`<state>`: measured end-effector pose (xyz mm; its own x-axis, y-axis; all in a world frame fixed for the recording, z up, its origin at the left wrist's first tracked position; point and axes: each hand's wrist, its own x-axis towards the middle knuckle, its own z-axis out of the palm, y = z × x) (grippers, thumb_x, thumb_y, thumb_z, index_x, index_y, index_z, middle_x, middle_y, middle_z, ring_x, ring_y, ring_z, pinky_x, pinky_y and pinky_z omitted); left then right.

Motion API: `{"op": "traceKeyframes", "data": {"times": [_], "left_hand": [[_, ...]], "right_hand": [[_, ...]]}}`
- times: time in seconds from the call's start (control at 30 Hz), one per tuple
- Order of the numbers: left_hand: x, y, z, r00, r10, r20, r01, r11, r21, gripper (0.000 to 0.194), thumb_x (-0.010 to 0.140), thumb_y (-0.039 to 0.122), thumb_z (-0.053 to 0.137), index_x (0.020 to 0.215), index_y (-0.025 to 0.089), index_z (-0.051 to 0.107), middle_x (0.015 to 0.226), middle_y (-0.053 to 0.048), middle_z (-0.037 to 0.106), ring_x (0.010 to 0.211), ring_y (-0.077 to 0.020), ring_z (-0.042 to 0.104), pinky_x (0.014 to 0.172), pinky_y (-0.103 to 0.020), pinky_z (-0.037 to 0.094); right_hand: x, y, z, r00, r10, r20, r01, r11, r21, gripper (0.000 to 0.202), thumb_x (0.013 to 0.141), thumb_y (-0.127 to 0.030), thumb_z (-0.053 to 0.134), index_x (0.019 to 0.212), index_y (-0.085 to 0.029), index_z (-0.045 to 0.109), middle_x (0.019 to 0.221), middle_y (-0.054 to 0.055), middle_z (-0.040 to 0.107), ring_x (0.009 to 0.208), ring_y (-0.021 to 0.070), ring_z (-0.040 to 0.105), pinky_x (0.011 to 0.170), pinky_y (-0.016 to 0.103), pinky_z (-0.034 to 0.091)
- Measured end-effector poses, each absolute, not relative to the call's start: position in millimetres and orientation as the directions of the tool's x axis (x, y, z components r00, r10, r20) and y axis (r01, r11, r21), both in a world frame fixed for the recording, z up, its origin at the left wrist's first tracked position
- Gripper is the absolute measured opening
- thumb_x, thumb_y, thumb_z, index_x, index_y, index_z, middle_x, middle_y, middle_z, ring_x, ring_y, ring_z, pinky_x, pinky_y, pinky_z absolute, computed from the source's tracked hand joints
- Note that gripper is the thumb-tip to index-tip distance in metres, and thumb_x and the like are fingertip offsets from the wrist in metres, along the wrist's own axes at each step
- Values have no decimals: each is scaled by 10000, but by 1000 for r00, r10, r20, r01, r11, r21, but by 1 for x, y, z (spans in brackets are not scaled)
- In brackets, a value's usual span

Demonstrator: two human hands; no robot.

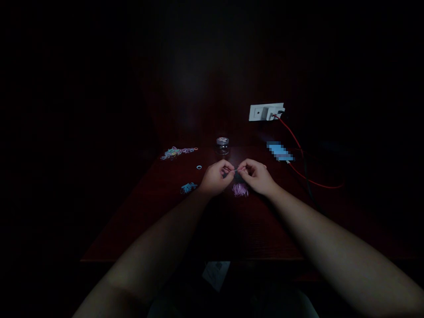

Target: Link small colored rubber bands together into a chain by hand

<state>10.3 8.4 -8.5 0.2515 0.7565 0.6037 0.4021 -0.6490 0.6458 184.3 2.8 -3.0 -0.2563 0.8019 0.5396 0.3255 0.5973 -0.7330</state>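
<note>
Above the dark red table, my left hand (217, 177) and my right hand (257, 176) meet, fingertips a short way apart. Both pinch a thin, pale greenish elastic band (236, 170) that runs between them; its full shape is too small to make out. Just below the fingers lies a heap of purple elastic bands (240, 190). A blue heap of elastic bands (188, 188) rests left of my left wrist. One light blue band (199, 167) lies alone beyond it. Farther back on the left is a mixed-colour pile of bands (175, 153).
A small lidded clear jar (222, 145) stands behind my hands. To the right lies a phone (280, 151) on a red cable (293, 131), which runs to a charger (270, 113) in the wall socket (256, 113). Some paper (217, 274) shows below the table's front edge. The surroundings are very dark.
</note>
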Motion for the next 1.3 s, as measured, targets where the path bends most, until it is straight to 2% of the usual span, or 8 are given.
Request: {"op": "traceKeyframes", "data": {"times": [0.33,0.93,1.2,1.3], "left_hand": [[11,11,-13,289,759,584,381,-651,657,130,789,249,599,883,159,611,811,-26,654,716,-112,580,661,-230,468],[11,10,-11,298,782,547,389,-623,679,87,780,233,587,809,155,614,754,-24,646,671,-109,572,645,-230,479],[12,10,-12,295,772,564,376,-636,674,100,789,243,584,816,152,616,731,-18,639,649,-104,564,617,-217,468],[12,10,-11,299,772,560,383,-635,671,89,787,239,587,799,153,610,731,-20,640,660,-108,572,622,-219,470]], "right_hand": [[184,3,-3,-257,801,541,312,598,-738,114,788,-270,581,795,-156,577,653,-3,505,583,109,435,547,244,366],[186,5,-5,-258,800,541,312,599,-737,97,770,-255,586,802,-163,582,650,-4,513,573,107,434,537,240,363],[186,5,-6,-278,809,518,312,586,-748,174,773,-291,599,886,-158,598,682,-3,518,555,95,419,506,225,347],[185,4,-4,-274,810,519,330,586,-740,164,782,-311,593,844,-160,606,663,-1,520,559,100,422,510,230,353]]}}
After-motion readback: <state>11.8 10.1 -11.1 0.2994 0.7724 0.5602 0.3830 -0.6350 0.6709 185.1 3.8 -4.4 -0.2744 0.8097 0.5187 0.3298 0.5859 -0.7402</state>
